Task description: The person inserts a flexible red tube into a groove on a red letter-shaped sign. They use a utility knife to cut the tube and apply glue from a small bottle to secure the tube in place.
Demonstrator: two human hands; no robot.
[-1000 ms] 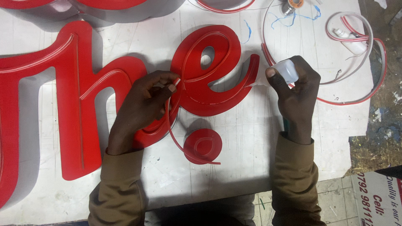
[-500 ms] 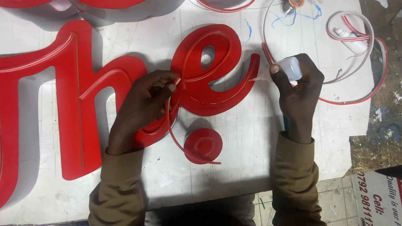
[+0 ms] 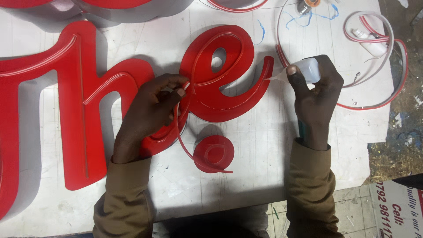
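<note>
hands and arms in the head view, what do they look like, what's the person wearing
Both hands are bare: no gloves, rings or watch show on the left hand or the right hand. Each arm is covered to the wrist by a long olive-brown fabric sleeve, the left sleeve and the right sleeve, loose and creased, with plain cuffs and no visible markings.

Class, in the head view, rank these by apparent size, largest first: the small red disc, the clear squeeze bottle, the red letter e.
1. Red letter e
2. Small red disc
3. Clear squeeze bottle, partly hidden by the right hand
</note>
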